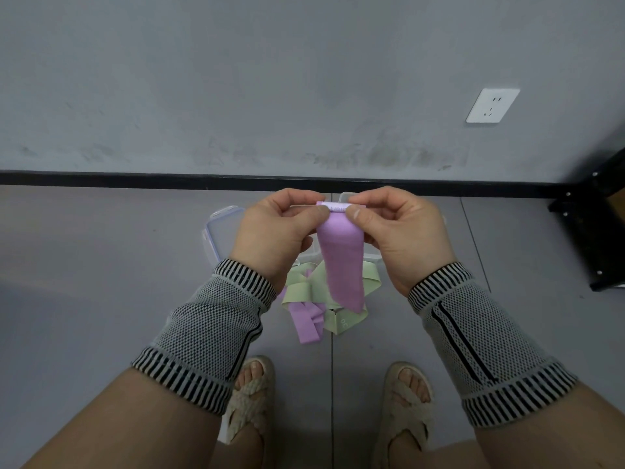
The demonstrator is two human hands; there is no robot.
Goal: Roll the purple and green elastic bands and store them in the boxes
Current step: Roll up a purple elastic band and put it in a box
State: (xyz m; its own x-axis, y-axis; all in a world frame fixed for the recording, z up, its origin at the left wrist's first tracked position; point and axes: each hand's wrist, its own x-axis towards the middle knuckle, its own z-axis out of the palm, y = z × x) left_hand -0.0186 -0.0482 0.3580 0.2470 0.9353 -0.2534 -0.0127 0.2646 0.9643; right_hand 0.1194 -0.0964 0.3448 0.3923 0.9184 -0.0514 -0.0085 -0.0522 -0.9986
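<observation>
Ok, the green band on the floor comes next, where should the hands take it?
Judging from how it lies, take the green band by its printed flat end nearest the feet, coming down from above. That end lies clear of the loose purple band, while the rest is tangled under the held purple band, which both the left hand and right hand pinch at its top.

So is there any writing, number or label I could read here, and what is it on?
"30": printed, seen upside down, on the green band lying on the floor.
Purple band, at the rolled top edge pinched by the left hand and right hand: small pale letters, too blurred to read.
Wall socket: no lettering visible.
</observation>
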